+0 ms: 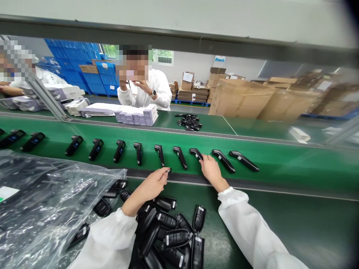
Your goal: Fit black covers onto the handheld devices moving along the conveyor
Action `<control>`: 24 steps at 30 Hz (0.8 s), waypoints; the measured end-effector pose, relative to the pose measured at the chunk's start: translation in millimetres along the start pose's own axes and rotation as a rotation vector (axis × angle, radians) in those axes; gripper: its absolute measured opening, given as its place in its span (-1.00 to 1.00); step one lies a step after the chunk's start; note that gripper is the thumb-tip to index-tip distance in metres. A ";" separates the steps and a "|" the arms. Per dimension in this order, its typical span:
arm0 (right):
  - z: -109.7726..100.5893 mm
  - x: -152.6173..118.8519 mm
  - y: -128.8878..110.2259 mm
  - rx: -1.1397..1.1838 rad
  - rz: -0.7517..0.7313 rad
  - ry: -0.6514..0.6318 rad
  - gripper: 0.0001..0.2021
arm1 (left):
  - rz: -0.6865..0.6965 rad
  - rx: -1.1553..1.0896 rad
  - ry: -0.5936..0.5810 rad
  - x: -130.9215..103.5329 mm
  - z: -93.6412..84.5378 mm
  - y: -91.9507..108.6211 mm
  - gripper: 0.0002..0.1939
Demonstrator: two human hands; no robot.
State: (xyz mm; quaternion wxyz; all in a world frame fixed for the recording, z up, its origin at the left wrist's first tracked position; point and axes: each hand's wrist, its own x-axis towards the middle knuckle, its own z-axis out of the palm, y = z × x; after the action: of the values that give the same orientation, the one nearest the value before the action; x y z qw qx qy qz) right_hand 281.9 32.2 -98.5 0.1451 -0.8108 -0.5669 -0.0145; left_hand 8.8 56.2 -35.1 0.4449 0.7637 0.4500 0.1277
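So closest to me there's a messy pile of black casings (pixel 176 237) on the green bench (pixel 252 220), with a big clear plastic bag (pixel 56 201) on the left. Left hand (pixel 150 186) is pinching a small dark piece (pixel 168 171), mostly covered by the fingers. Right hand (pixel 211 170) has its fingers closed on the near end of a black device (pixel 195 152), which is in a row with others on the green strip (pixel 294 164). Past that: white boxes (pixel 137 115), a smaller black heap (pixel 189 121), then a co-worker in white (pixel 158 89).
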 end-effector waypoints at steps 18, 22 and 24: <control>-44.4 -22.4 -27.5 0.502 -0.308 -0.102 -0.84 | 0.187 0.421 -0.185 -21.7 6.0 11.4 -0.50; -15.8 -11.4 -10.4 0.372 -0.123 -0.050 -0.62 | 0.206 0.659 -0.262 -26.7 10.2 12.6 -0.74; -4.1 -11.0 -10.4 0.264 -0.109 -0.055 -0.51 | 0.208 0.684 -0.238 -22.7 14.3 10.3 -0.82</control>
State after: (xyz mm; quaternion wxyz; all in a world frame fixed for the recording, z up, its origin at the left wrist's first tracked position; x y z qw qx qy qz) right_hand 268.9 24.3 -94.4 0.2338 -0.7529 -0.6107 0.0744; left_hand 10.5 27.9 -30.5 0.1980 0.9193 0.3317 -0.0751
